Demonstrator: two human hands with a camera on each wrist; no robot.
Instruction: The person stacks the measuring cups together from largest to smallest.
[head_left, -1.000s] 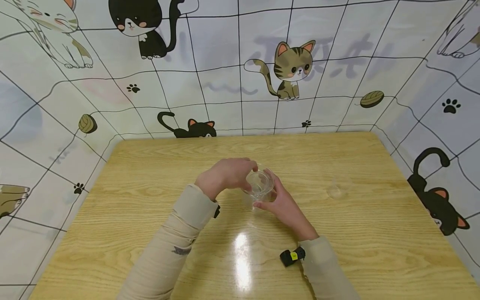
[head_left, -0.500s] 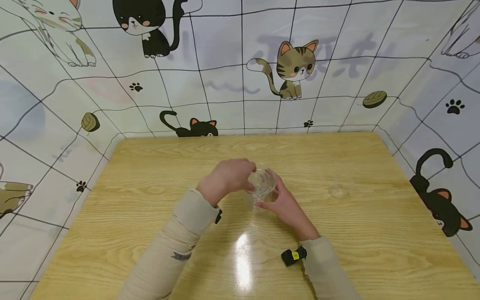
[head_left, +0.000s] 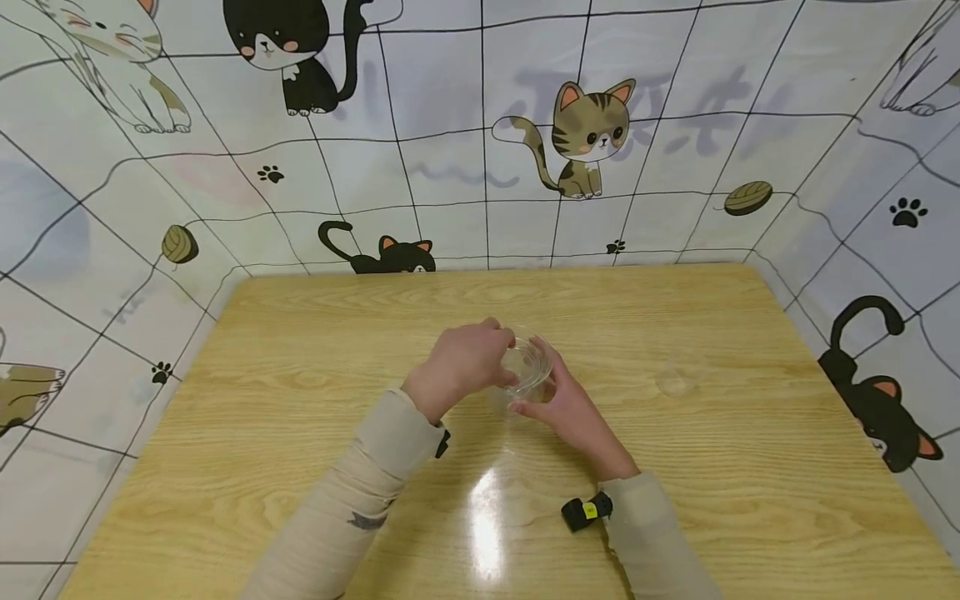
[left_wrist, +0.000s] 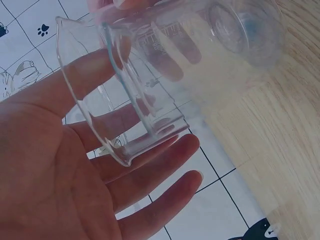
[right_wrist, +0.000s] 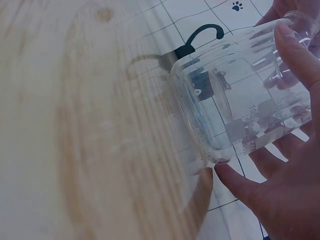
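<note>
A clear glass beaker (right_wrist: 215, 115) with white printed markings is gripped around its side by my right hand (head_left: 572, 410). Its base points down toward the table. A second clear glass beaker (left_wrist: 145, 112) sits partly inside the first, its rim standing out above it. My left hand (head_left: 467, 360) holds this inner beaker near the rim, thumb and fingers on either side. In the left wrist view the inner beaker's round base (left_wrist: 227, 29) shows through the outer glass. Both vessels are tilted in the wrist views.
On the wooden table (head_left: 300, 350), to the right of the hands, stands a small transparent glass vessel (head_left: 677, 380), faint against the wood. White cloth walls (head_left: 450, 150) with cat drawings surround the table at the back and sides.
My left hand and forearm have shifted slightly right and turned a little over the beakers. My right hand has stayed nearly still, and the vessel at the right has not moved.
</note>
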